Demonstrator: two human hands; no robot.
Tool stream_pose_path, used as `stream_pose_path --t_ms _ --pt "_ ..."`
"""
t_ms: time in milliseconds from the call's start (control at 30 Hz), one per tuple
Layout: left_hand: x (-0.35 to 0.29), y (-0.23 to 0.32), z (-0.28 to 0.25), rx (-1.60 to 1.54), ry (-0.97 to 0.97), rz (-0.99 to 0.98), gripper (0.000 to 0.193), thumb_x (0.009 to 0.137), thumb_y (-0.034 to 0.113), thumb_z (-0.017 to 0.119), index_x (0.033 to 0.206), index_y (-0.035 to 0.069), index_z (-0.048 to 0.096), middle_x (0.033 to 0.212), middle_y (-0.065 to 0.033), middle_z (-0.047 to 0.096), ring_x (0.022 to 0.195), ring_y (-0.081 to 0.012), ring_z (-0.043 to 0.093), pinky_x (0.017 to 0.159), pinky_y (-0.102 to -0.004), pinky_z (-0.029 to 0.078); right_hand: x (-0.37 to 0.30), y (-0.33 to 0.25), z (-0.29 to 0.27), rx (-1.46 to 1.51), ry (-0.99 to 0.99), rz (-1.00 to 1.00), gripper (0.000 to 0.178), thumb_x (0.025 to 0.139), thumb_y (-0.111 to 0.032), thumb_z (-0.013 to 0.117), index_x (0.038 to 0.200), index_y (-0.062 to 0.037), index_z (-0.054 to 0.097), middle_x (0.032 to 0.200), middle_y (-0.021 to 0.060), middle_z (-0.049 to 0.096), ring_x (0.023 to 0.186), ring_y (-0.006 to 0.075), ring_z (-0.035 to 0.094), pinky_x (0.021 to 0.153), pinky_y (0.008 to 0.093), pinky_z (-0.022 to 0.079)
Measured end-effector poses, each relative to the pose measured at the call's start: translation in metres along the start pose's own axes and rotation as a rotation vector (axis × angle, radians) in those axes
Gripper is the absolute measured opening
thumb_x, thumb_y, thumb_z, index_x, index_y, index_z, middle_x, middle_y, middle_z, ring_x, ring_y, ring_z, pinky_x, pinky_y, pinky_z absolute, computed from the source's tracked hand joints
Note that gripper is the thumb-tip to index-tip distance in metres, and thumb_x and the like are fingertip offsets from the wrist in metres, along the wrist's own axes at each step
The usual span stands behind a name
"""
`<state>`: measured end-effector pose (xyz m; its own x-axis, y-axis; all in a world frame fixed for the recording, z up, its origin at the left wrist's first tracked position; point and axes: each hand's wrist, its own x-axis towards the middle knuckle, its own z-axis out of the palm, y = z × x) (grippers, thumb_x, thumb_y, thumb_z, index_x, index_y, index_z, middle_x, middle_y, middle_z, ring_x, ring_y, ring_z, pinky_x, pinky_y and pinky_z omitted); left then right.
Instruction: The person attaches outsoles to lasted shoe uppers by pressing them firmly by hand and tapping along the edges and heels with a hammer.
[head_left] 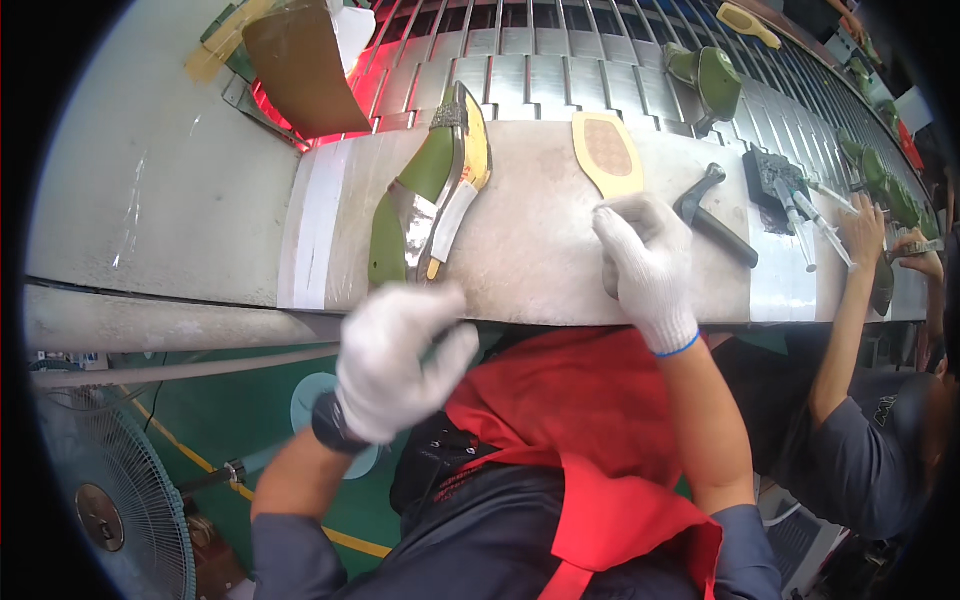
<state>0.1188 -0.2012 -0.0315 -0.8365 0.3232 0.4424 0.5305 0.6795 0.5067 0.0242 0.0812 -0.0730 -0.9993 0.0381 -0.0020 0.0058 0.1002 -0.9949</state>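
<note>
My right hand (650, 262), in a white knit glove, is closed on the narrow end of a pale yellow insole (608, 150) with a tan patterned patch. The insole's wide end points away from me over the bench. My left hand (405, 360), also gloved and blurred by motion, is at the bench's front edge with thumb and fingers apart; nothing shows between them. Just beyond it, a shoe on a green last (412, 205) lies on its side, its yellowish underside facing right. A silvery strap crosses the last, and a dark glittery band sits near its far end.
A black-handled hammer (722, 232) lies right of my right hand. Beyond it are a black block (772, 178) and several syringes (822, 225), near a co-worker's hand (862, 228). A slatted metal conveyor (540, 60) carries another green last (712, 82). A brown panel (303, 72) stands by red light; a fan (110, 500) is lower left.
</note>
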Motion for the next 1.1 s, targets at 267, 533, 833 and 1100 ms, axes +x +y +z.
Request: stream_pose_path --t_ms 267,533,833,1100 --pt "0.164 -0.089 0.009 -0.054 -0.333 -0.522 0.063 0.090 0.047 0.084 0.123 -0.006 0.071 0.107 -0.0153 0.079 0.099 -0.0281 0.076 0.091 -0.0405 0.058 -0.044 0.020 -0.018 -0.614 0.207 -0.518 0.030 0.091 -0.006 0.082 0.119 0.0008 0.072 0.145 0.0374 0.063 0.125 0.0472 0.069 0.108 0.0453 0.056" --pt "0.119 -0.025 -0.010 -0.948 0.168 -0.273 0.058 0.099 0.025 0.074 0.144 -0.008 0.060 0.125 -0.0163 0.077 0.112 -0.0255 0.077 0.102 -0.0408 0.060 -0.177 0.034 -0.055 0.583 0.086 0.048 0.034 0.099 -0.001 0.064 0.133 0.0032 0.059 0.150 0.0318 0.060 0.109 0.0318 0.076 0.094 0.0418 0.062" --pt "0.100 -0.021 -0.008 -1.305 0.093 -0.281 0.086 0.092 0.036 0.083 0.160 0.000 0.046 0.147 -0.0229 0.064 0.132 -0.0369 0.069 0.113 -0.0524 0.057 -0.132 0.048 -0.037 0.468 0.092 0.326 0.040 0.103 -0.012 0.067 0.135 0.0090 0.056 0.105 0.0221 0.077 0.083 0.0308 0.080 0.079 0.0427 0.067" --pt "0.109 0.014 -0.019 -1.339 0.279 -0.215 0.063 0.097 -0.007 0.070 0.156 -0.004 0.049 0.137 -0.0172 0.069 0.126 -0.0251 0.071 0.111 -0.0396 0.058 -0.134 0.000 -0.023 0.440 0.024 0.294 0.040 0.109 -0.024 0.065 0.127 0.0117 0.065 0.087 0.0192 0.075 0.077 0.0324 0.078 0.077 0.0532 0.068"
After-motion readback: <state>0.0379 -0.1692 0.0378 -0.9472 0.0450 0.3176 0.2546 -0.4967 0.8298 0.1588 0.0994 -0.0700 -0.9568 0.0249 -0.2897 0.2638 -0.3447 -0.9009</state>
